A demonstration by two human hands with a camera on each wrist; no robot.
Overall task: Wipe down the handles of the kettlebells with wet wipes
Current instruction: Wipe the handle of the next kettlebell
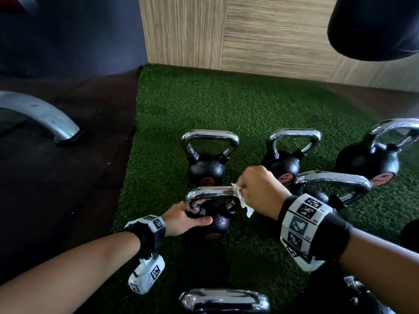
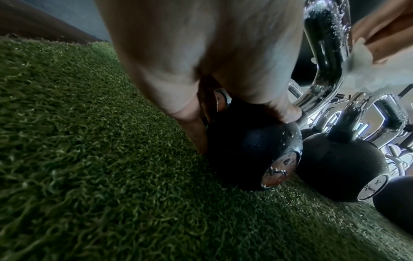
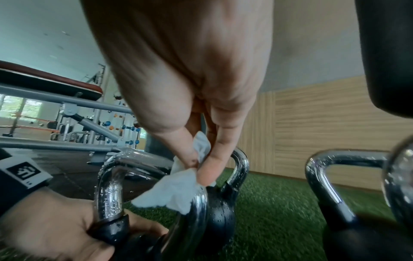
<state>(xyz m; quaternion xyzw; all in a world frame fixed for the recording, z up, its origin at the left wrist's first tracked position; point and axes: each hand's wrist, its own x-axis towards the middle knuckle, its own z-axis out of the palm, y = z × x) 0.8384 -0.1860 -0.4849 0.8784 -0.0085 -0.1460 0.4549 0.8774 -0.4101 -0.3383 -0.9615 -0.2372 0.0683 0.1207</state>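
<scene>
Both hands on near kettlebell (image 1: 215,220) | left hand (image 1: 181,219) grips body | right hand (image 1: 258,191) pinches wet wipe (image 1: 243,200) on handle (image 1: 210,192)

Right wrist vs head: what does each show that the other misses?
Right wrist only: fingertips pinching the wet wipe against the chrome handle, and gym machines behind.
Head only: the row of other kettlebells on the turf, and the punching bag above.
Both: left hand steadying the kettlebell at the handle's base, right hand wiping.
</scene>
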